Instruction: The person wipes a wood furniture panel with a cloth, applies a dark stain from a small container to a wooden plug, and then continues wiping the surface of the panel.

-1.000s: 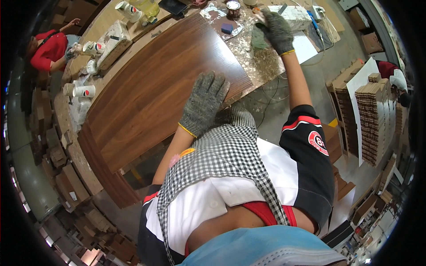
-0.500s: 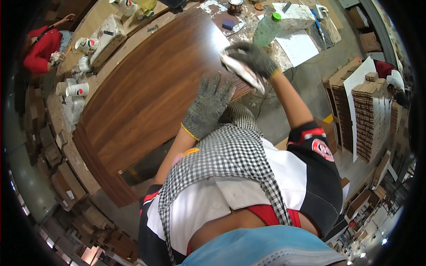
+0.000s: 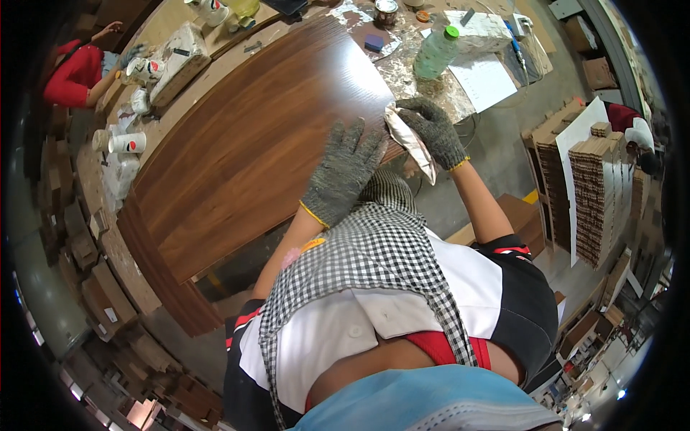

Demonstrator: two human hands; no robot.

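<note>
A large dark brown wood-grain panel lies across the workbench in front of me, glossy where light falls near its far right corner. My left hand, in a grey knit glove with a yellow cuff, rests flat on the panel near its close edge, fingers spread. At the right edge of the panel, my right hand, gloved the same way, grips a folded white cloth. The cloth hangs partly past the panel's edge, and the right fingertips are partly hidden behind it.
Past the panel's right end stand a green-capped bottle, a paper sheet, a blue block and an open can. Paper cups line the left. Cardboard stacks stand right. A co-worker in red is far left.
My right hand has drawn the cloth right and nearer, from on the panel to its right edge. My left hand stays flat, shifted very slightly.
</note>
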